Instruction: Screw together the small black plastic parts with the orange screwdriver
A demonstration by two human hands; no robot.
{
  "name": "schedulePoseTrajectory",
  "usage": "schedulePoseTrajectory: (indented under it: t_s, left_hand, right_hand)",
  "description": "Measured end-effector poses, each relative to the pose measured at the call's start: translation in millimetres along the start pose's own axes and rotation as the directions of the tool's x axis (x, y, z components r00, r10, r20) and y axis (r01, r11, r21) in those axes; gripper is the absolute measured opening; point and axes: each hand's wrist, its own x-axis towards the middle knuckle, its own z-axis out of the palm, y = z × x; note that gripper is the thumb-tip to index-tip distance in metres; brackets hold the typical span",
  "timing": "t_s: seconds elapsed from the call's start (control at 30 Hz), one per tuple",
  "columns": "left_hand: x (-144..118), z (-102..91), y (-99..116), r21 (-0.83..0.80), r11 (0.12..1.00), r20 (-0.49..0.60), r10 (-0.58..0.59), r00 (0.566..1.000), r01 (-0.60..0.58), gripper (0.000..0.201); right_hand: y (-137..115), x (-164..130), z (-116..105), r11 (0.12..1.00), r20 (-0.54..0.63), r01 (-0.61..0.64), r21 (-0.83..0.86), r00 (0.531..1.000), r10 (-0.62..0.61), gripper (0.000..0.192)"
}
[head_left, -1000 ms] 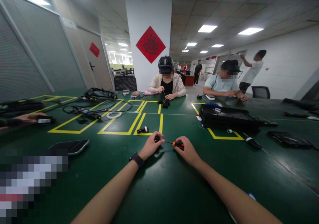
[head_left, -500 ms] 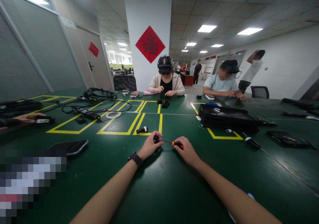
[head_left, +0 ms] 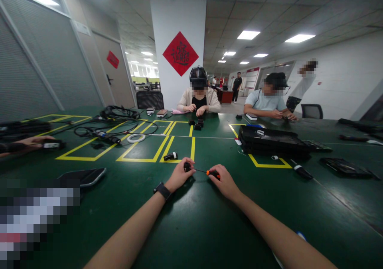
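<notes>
My left hand (head_left: 180,175), with a dark watch on its wrist, is closed around a small black part (head_left: 187,166) whose exact kind I cannot make out. In my right hand (head_left: 224,181) is a screwdriver (head_left: 214,175) with an orange and black handle, the fingers wrapped round it. Its thin shaft points left and meets the black part, or comes very close; the tip is hidden by the left fingers. Both hands are held over the green table (head_left: 191,229). Just beyond the left hand lies a black cylinder with a white band (head_left: 170,156).
Yellow tape outlines mark the table. Black cables (head_left: 119,113) and a white ring (head_left: 136,138) lie to the left, near a phone (head_left: 92,177). At right are a black tray (head_left: 269,139) and a dark device (head_left: 344,167). Co-workers sit opposite; another person's hand (head_left: 34,142) is at far left.
My hands and the screwdriver stay almost exactly where they were. Across the table, the co-worker's hands have drawn closer together.
</notes>
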Motion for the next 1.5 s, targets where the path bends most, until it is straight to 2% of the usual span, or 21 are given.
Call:
schedulePoseTrajectory:
  t_s: [0.43, 0.63, 0.93, 1.17, 1.37, 1.5]
  left_hand:
    - [-0.2, 1.1, -1.6, -0.011, 1.000, 0.005, -0.018, 1.000, 0.018, 0.025]
    - [0.1, 0.7, 1.0, -0.007, 1.000, -0.024, -0.025, 0.999, 0.025, 0.020]
    - [1.5, 0.2, -1.2, -0.001, 1.000, -0.004, -0.020, 1.000, 0.020, 0.018]
    - [0.4, 0.5, 0.8, 0.016, 1.000, -0.003, -0.018, 1.000, 0.018, 0.016]
    - [0.8, 0.8, -0.1, 0.001, 1.000, -0.004, -0.018, 1.000, 0.018, 0.016]
    - [0.6, 0.6, 0.6, 0.000, 1.000, -0.008, -0.024, 1.000, 0.024, 0.016]
  right_hand:
    - [2.3, 0.2, 0.4, 1.000, 0.007, 0.000, -0.007, 1.000, 0.000, 0.013]
    - [0.9, -0.7, -0.8, 1.000, 0.013, 0.002, -0.004, 1.000, -0.002, 0.013]
    - [2.6, 1.7, -0.1, 1.000, 0.024, -0.028, -0.005, 0.999, 0.028, 0.020]
    - [1.9, 0.3, 1.5, 1.000, 0.000, 0.012, -0.008, 1.000, -0.012, 0.013]
    - [1.0, 0.3, 1.8, 0.999, 0.004, -0.045, -0.004, 0.999, 0.045, 0.015]
    - [2.7, 1.1, 2.0, 1.000, 0.024, -0.022, -0.016, 0.999, 0.023, 0.018]
